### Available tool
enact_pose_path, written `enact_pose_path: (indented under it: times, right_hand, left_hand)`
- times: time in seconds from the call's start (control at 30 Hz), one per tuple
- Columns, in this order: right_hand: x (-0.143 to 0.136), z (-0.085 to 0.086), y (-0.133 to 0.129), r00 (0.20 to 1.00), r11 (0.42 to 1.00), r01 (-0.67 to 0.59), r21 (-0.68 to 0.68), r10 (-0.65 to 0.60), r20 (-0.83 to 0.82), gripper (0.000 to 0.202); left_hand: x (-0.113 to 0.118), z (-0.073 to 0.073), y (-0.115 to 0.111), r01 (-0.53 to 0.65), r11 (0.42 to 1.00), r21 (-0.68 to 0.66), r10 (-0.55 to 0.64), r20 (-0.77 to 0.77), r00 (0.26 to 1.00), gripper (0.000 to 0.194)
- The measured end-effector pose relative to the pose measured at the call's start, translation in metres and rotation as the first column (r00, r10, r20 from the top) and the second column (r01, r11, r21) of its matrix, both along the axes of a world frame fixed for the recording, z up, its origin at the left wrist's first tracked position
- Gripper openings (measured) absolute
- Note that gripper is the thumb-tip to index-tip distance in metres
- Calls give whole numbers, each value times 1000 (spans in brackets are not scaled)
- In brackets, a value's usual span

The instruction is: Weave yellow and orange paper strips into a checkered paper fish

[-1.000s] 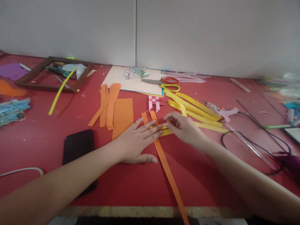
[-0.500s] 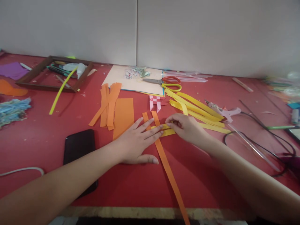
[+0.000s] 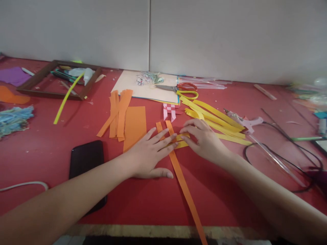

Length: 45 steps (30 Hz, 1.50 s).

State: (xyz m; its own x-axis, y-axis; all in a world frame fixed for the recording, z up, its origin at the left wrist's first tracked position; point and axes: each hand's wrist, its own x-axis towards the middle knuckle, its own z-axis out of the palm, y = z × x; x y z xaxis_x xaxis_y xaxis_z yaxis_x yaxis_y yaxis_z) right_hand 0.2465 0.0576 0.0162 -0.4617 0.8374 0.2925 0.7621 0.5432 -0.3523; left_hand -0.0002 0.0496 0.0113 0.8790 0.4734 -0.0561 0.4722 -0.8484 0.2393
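My left hand (image 3: 148,154) lies flat on the red table (image 3: 51,143), fingers spread, pressing down where orange strips and a yellow strip (image 3: 182,144) cross. A long orange paper strip (image 3: 185,190) runs from under those fingers toward the table's front edge. My right hand (image 3: 204,139) rests its fingers on the yellow strip just right of the crossing, fingertips close to the left hand's. Neither hand lifts anything off the table.
A black phone (image 3: 85,163) lies left of my forearm. More orange strips (image 3: 119,114), a yellow strip pile (image 3: 217,119), scissors (image 3: 178,89), a pink woven piece (image 3: 169,111), a glue gun (image 3: 245,120) with cables, a wooden frame (image 3: 55,80) and blue yarn (image 3: 14,119) lie around.
My right hand's fingers have flattened from a pinch onto the yellow strip. The left hand has stayed pressed in place.
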Motion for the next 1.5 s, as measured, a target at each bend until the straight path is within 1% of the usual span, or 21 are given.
enact_pose_path:
  times: [0.07,0.13,0.2,0.23,0.27,0.3,0.37,0.43,0.47,0.53,0.6,0.67,0.73,0.8,0.97,1.03,1.13,1.23,1.37,1.5]
  right_hand:
    - [-3,1,-3,998,998,-57,11,57,-13,14]
    - [-5,4,-6,993,993,-115,-24,114,-36,17]
    - [-7,6,-7,989,989,-137,-54,134,-59,20]
    - [-7,7,-8,989,989,-137,-63,133,-66,22]
    - [-8,8,-8,989,988,-137,-70,132,-71,23]
    - [-8,8,-8,988,987,-139,-75,133,-74,23]
    - [-7,8,-9,985,983,-162,-87,156,-75,24]
    - [-6,7,-9,978,974,-204,-98,199,-66,24]
    - [-6,6,-9,973,969,-227,-97,222,-60,25]
    - [-7,5,-8,966,962,-257,-95,254,-44,28]
    - [-8,4,-8,965,961,-261,-93,259,-35,31]
    - [-11,4,-8,967,962,-255,-98,253,-31,32]
    - [-14,4,-8,967,962,-255,-96,253,-32,30]
    - [-16,4,-8,966,961,-258,-98,256,-35,28]
    - [-15,3,-7,962,957,-271,-100,266,-62,28]
    - [-11,3,-7,969,966,-244,-86,240,-60,23]
    - [-2,3,-8,991,988,-133,-74,131,-35,13]
    - [7,5,-8,998,990,-60,-125,59,-14,13]
    - [12,10,-6,999,972,-41,-232,46,14,16]
    - [11,12,-5,998,960,-44,-276,55,31,16]
  left_hand:
    - [0,0,0,-1,1000,1,1,1,1000,92]
    - [0,-1,-1,1,1000,15,-2,22,1000,92]
    - [0,-1,-2,-13,999,50,9,75,997,93]
    - [0,-2,-2,-40,996,74,31,121,992,91]
    - [0,-1,-2,-87,992,97,68,182,981,85]
    - [0,-1,-2,-150,982,114,117,254,960,75]
    - [0,0,-2,-275,954,117,213,383,899,51]
    - [-1,2,-1,-328,940,91,258,439,861,34]
    - [-1,2,-1,-327,942,74,264,439,859,30]
    - [-1,3,-1,-305,952,29,264,422,867,28]
    - [-1,4,-2,-296,955,-18,276,422,864,28]
    - [-1,5,-3,-295,955,-44,284,428,858,24]
    - [-1,5,-2,-284,958,-41,274,426,863,16]
    - [-1,4,-1,-254,967,-28,241,423,873,12]
    - [-3,2,4,-151,988,19,128,428,895,17]
    - [-4,1,4,-144,989,37,115,421,900,17]
    - [-5,2,4,-140,989,36,112,424,899,16]
    - [-6,3,3,-148,989,25,123,435,892,17]
    - [-5,3,4,-157,987,27,129,444,887,19]
    - [-5,1,4,-149,989,22,124,437,891,21]
